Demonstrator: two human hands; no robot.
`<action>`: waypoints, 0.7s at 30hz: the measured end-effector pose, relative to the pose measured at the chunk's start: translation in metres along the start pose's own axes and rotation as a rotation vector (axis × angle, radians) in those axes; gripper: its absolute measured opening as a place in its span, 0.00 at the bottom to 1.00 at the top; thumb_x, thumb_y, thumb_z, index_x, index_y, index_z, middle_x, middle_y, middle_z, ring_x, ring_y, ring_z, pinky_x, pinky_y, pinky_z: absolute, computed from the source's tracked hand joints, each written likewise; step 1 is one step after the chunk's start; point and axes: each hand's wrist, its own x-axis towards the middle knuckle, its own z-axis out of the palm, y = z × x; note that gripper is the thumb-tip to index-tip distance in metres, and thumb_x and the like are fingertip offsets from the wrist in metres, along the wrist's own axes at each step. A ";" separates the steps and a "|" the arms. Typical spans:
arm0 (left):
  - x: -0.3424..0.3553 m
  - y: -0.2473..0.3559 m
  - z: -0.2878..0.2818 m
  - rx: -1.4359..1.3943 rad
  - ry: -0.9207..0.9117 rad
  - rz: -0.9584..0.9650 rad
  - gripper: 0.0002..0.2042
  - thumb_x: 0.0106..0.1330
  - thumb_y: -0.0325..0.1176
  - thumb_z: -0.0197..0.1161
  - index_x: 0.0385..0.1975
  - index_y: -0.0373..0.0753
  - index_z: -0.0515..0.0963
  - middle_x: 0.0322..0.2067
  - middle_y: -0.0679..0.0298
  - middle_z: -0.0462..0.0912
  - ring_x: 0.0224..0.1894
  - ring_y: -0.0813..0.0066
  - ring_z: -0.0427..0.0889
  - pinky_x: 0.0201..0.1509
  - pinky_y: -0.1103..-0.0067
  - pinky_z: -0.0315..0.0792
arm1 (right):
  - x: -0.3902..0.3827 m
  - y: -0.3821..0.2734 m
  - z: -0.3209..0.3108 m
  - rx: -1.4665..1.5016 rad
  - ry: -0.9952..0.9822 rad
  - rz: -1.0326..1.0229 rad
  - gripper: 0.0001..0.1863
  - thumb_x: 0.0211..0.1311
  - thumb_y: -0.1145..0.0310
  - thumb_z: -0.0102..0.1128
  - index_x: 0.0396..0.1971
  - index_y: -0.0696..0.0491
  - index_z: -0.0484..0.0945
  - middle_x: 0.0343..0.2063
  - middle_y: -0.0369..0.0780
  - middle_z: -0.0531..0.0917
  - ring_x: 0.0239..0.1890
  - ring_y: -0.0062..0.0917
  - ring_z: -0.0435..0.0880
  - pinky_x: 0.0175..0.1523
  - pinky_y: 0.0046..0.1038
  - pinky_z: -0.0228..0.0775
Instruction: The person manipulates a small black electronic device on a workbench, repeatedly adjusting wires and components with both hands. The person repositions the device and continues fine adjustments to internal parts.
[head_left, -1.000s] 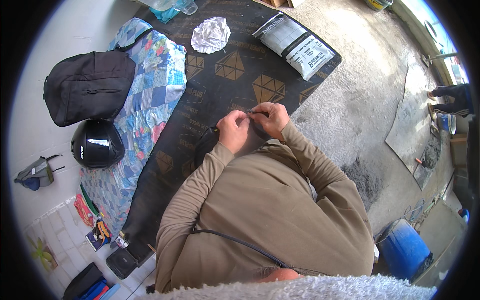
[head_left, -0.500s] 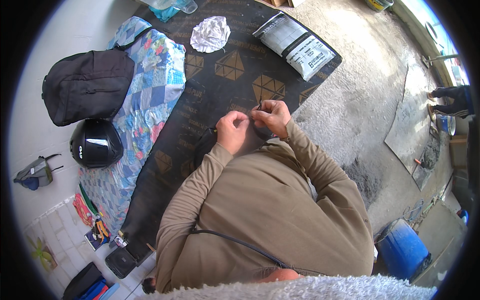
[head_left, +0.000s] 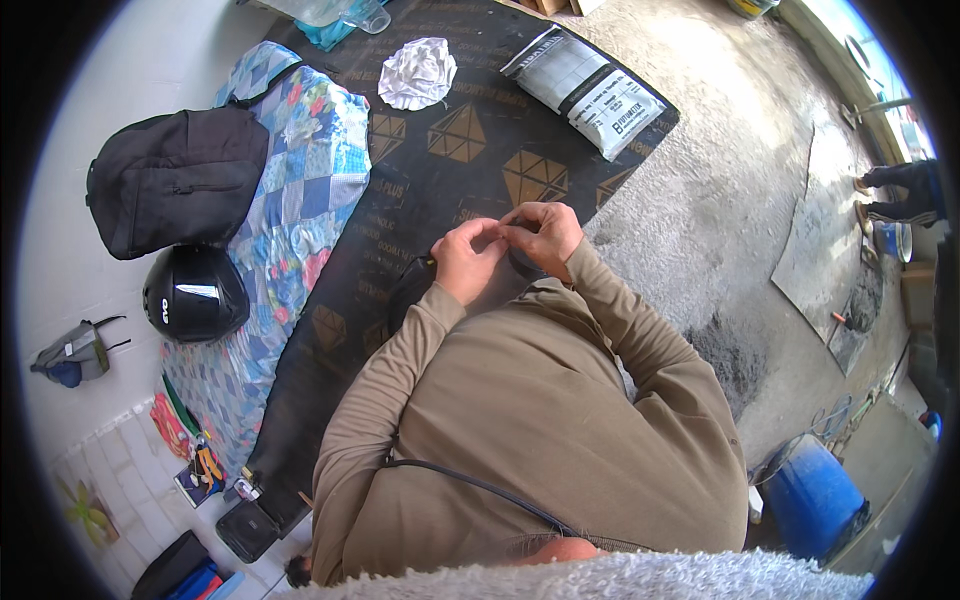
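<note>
My left hand (head_left: 467, 260) and my right hand (head_left: 547, 236) meet above my lap, fingertips pinched around something small and dark that I cannot make out. A black object (head_left: 405, 288) lies just beside and behind my left hand, partly hidden by my sleeve. Beneath is a dark printed board (head_left: 395, 215). Beyond my hands on it are a crumpled white wad (head_left: 416, 73) and a white-and-grey printed bag (head_left: 588, 90).
At left, a black backpack (head_left: 176, 182) and black helmet (head_left: 195, 291) rest on patchwork floral fabric (head_left: 315, 180). A grey bag (head_left: 72, 355) is against the wall. At right, another person's legs (head_left: 895, 197) show near a grey sheet (head_left: 805, 250). A blue drum (head_left: 805, 495) stands lower right.
Both hands shift slightly; my left fingertips have drawn closer to my right ones since half a second ago, and the fingers are pinched together. The surroundings appear shifted slightly with the camera.
</note>
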 end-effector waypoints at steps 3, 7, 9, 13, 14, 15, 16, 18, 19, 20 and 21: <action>0.001 -0.004 0.002 0.020 0.021 0.023 0.10 0.64 0.38 0.74 0.39 0.40 0.88 0.37 0.60 0.91 0.43 0.62 0.90 0.51 0.69 0.77 | 0.001 -0.004 -0.002 -0.064 -0.016 -0.082 0.10 0.66 0.70 0.72 0.42 0.59 0.90 0.30 0.37 0.90 0.34 0.16 0.85 0.41 0.22 0.78; 0.003 -0.010 0.001 0.040 0.002 -0.025 0.11 0.63 0.39 0.74 0.39 0.39 0.88 0.36 0.59 0.91 0.41 0.62 0.90 0.50 0.69 0.77 | -0.002 0.017 -0.008 0.222 -0.106 0.009 0.11 0.71 0.69 0.69 0.49 0.56 0.88 0.33 0.34 0.89 0.34 0.16 0.84 0.42 0.23 0.79; 0.003 -0.019 0.002 0.008 -0.001 -0.026 0.10 0.65 0.37 0.74 0.39 0.37 0.87 0.34 0.61 0.90 0.39 0.69 0.87 0.48 0.73 0.77 | -0.006 0.029 -0.011 0.426 -0.055 0.146 0.12 0.73 0.70 0.67 0.52 0.55 0.87 0.35 0.33 0.88 0.34 0.16 0.84 0.43 0.23 0.79; 0.005 -0.022 0.004 -0.057 0.011 -0.002 0.07 0.69 0.31 0.71 0.37 0.33 0.86 0.31 0.68 0.88 0.35 0.83 0.82 0.44 0.80 0.76 | -0.017 0.042 0.004 0.302 -0.065 0.125 0.13 0.74 0.72 0.64 0.54 0.55 0.86 0.35 0.33 0.87 0.35 0.15 0.82 0.44 0.23 0.79; 0.005 -0.020 0.004 -0.048 0.013 -0.008 0.06 0.69 0.30 0.71 0.36 0.33 0.86 0.31 0.68 0.88 0.35 0.83 0.82 0.44 0.80 0.76 | -0.020 0.050 0.010 0.154 -0.030 0.021 0.13 0.72 0.71 0.66 0.52 0.56 0.87 0.35 0.34 0.88 0.35 0.16 0.83 0.43 0.24 0.78; 0.005 -0.021 0.003 -0.045 0.015 -0.009 0.06 0.69 0.30 0.71 0.36 0.33 0.86 0.31 0.68 0.88 0.35 0.83 0.81 0.44 0.80 0.76 | -0.020 0.048 0.013 0.141 -0.017 0.029 0.12 0.72 0.71 0.67 0.52 0.56 0.87 0.35 0.34 0.88 0.35 0.17 0.83 0.43 0.25 0.78; 0.005 -0.022 0.003 -0.042 0.016 -0.009 0.06 0.69 0.29 0.70 0.36 0.33 0.86 0.31 0.69 0.87 0.35 0.84 0.81 0.43 0.80 0.76 | -0.021 0.046 0.016 0.127 -0.004 0.037 0.12 0.71 0.70 0.67 0.51 0.57 0.87 0.35 0.35 0.88 0.35 0.17 0.83 0.43 0.25 0.78; 0.005 -0.022 0.003 -0.040 0.008 -0.010 0.05 0.69 0.29 0.70 0.37 0.33 0.86 0.30 0.69 0.87 0.35 0.84 0.81 0.43 0.81 0.75 | -0.020 0.043 0.020 0.092 0.023 0.042 0.12 0.69 0.70 0.69 0.49 0.57 0.87 0.35 0.36 0.89 0.36 0.18 0.84 0.44 0.27 0.78; 0.006 -0.021 0.001 -0.040 -0.002 -0.010 0.05 0.69 0.28 0.70 0.37 0.33 0.86 0.30 0.69 0.86 0.34 0.84 0.80 0.43 0.81 0.75 | -0.020 0.042 0.020 0.071 0.037 0.038 0.11 0.68 0.70 0.70 0.47 0.57 0.88 0.35 0.37 0.89 0.37 0.18 0.84 0.44 0.27 0.78; 0.007 -0.020 0.001 -0.041 -0.011 -0.011 0.05 0.69 0.28 0.70 0.37 0.33 0.86 0.30 0.70 0.86 0.34 0.85 0.80 0.42 0.81 0.75 | -0.020 0.040 0.021 0.050 0.051 0.034 0.11 0.67 0.69 0.71 0.46 0.57 0.88 0.34 0.38 0.89 0.37 0.19 0.84 0.45 0.27 0.78; 0.007 -0.023 0.001 -0.059 -0.017 -0.011 0.05 0.69 0.28 0.70 0.37 0.33 0.86 0.30 0.70 0.86 0.34 0.85 0.80 0.42 0.81 0.75 | -0.020 0.038 0.023 0.030 0.078 0.002 0.10 0.67 0.70 0.71 0.45 0.56 0.87 0.34 0.38 0.88 0.38 0.19 0.84 0.45 0.28 0.78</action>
